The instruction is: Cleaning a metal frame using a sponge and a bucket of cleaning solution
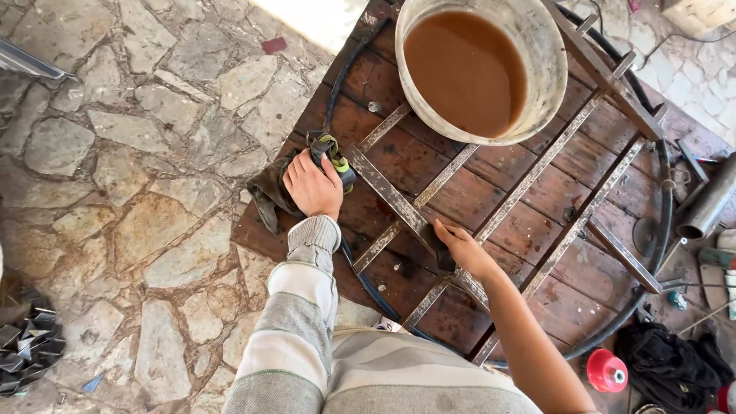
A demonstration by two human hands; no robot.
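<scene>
Floor: I see stone paving (pixel 138 153) under a wet board (pixel 491 192).
Bucket (pixel 556 61): brown water, far edge.
Left hand (pixel 313 186): grasping gloves (pixel 331 147).
Right hand (pixel 462 247): fingers on frame (pixel 391 195), released.

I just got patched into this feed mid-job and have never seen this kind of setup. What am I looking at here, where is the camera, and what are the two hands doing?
There is no machine: a person works with bare hands, and the single camera sits on their head, looking straight down. Below is a round dark wooden tabletop lying on stone paving, with a frame of grey metal bars and a black hoop on it. A bucket of brown liquid stands on the far side. The left hand presses on a dark rag and green-yellow glove at the edge. The right hand rests on a bar, fingers around a small dark piece I cannot identify.
</scene>
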